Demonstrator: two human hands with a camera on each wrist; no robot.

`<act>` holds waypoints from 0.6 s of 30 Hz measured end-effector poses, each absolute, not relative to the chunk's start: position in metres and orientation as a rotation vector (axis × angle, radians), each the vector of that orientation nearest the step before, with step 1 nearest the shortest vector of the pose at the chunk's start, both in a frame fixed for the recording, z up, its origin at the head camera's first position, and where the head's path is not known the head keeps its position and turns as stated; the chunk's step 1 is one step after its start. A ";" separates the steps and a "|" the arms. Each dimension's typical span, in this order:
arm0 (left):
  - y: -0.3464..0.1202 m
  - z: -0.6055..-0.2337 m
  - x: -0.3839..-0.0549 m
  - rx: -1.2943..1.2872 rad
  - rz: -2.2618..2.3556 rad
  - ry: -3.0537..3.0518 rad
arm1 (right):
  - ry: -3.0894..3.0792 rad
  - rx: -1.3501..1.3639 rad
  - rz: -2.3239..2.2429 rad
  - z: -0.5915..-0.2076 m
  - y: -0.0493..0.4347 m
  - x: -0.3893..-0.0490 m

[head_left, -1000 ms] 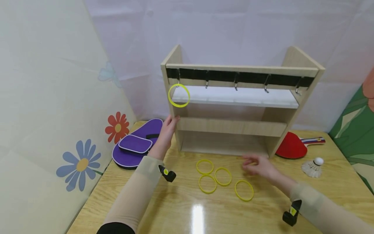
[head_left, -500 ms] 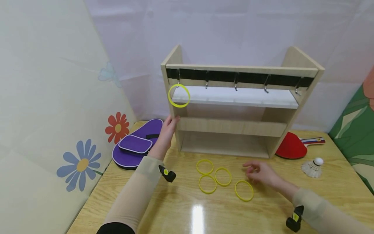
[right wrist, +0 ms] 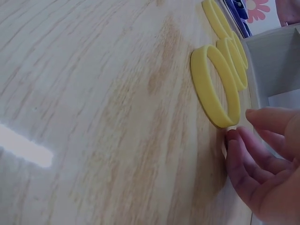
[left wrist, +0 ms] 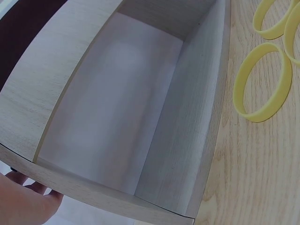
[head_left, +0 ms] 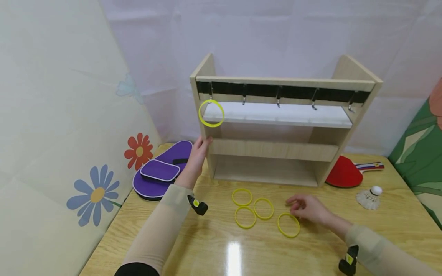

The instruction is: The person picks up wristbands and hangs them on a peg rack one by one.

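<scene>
You have your left hand at the left side panel of the wooden rack, touching it beside the lower front board; the panel hides part of your fingers, so I cannot tell whether that grip closes round the edge. Your right hand is low over the worktop, in front of the rack's right half, with its grip slack: the fingers are loosely bent, and the thumb stands apart from the fingertips. Those fingertips are just beside the nearest yellow ring, which lies flat in front of the rack, right of its middle; whether they touch it, I cannot tell. Three more rings lie close together in front of the rack, mostly left of its middle: a back ring, a front ring and a right-hand ring. At the rack's upper left, a hanging ring hangs from the leftmost hook, one of five along the black strip on the rack's top board. A white shelf sits behind and below that strip. Left of the rack you have a purple paddle case; right of it lie a red paddle and, nearer you, a shuttlecock.
</scene>
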State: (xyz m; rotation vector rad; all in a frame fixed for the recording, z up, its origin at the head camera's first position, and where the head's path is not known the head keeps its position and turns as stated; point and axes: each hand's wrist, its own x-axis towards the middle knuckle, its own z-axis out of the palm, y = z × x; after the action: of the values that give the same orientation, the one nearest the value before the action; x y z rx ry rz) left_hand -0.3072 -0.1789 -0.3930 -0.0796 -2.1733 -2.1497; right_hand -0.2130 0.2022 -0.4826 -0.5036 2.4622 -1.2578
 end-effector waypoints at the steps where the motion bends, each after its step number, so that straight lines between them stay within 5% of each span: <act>1: -0.179 -0.393 -0.307 -0.079 -2.150 -2.172 | 2.460 -0.507 -1.252 -0.483 0.202 -0.213; 18: -0.179 -0.393 -0.306 -0.093 -2.148 -2.170 | 2.538 -0.648 -1.161 -0.488 0.201 -0.210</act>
State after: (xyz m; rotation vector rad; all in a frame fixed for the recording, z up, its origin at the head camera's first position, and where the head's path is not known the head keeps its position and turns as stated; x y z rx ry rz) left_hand -0.3056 -0.1791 -0.3930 -0.0932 -2.1703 -2.1475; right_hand -0.2103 0.2006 -0.4876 -0.6478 2.5377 -1.1611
